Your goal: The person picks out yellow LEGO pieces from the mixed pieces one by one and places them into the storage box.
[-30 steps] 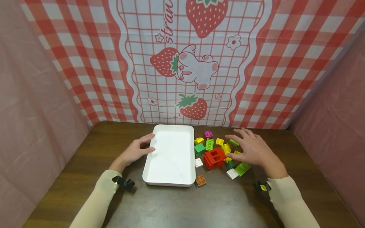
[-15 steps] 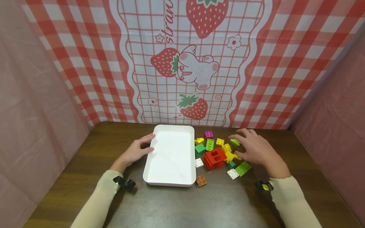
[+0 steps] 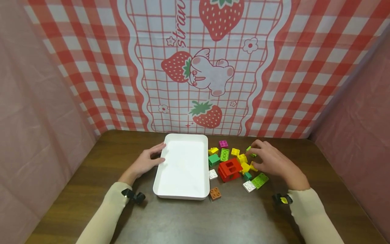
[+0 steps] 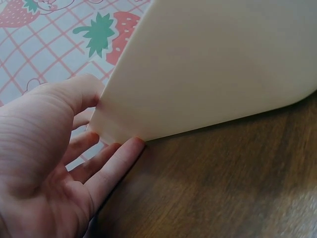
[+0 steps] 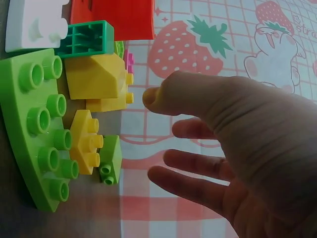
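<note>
In the head view my left hand rests at the left rim of a white tray. Up close in the left wrist view, its thumb and spread fingertips touch the tray's edge. My right hand hovers low over the right side of a pile of toy building bricks, thumb and fingers apart with nothing between them. Its fingers partly cover a small light-green brick, and a yellow brick lies by the thumb. From the right wrist, the light-green brick appears beyond the yellow studded one.
Right of the tray stands a red window-frame block, among yellow, green, white and magenta bricks. A brown brick lies near the tray's front right corner. Nearer me are a white brick and a flat green brick. A checked cloth hangs behind.
My right hand moved slightly right and down, uncovering yellow bricks; its fingers now overlap the small light-green brick. The left hand and tray stayed in place.
</note>
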`<state>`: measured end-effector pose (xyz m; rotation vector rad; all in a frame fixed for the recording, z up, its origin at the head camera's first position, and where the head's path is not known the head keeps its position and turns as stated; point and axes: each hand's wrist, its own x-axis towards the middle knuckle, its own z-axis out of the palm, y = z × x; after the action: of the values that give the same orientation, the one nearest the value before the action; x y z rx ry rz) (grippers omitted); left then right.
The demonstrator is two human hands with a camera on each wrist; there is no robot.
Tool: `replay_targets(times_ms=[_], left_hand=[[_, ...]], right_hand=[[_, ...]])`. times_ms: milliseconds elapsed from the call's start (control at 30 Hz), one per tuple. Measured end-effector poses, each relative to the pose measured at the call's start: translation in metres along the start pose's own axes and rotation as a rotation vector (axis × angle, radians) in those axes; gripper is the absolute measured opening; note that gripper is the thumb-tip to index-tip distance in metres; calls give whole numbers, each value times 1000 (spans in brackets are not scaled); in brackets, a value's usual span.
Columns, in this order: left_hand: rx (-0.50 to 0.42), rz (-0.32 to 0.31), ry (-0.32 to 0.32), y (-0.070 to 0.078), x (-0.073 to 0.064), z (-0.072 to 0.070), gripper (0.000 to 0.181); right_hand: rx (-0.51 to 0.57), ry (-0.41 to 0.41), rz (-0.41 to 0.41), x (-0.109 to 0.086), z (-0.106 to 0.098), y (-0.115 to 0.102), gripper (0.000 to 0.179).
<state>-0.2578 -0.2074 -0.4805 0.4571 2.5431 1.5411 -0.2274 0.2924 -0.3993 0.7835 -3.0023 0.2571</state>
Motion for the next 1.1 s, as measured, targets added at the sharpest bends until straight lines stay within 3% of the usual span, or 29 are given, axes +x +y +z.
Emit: replay_targets(times_ms=[500,1100], left_hand=[[-18,12,7,-2,1,0,67],[-31,17,6,-3,1,1,66]], right_hand=[[37,-132,-24,5,-1,-12,27],[67,-224,-38,10,7,-18,26]])
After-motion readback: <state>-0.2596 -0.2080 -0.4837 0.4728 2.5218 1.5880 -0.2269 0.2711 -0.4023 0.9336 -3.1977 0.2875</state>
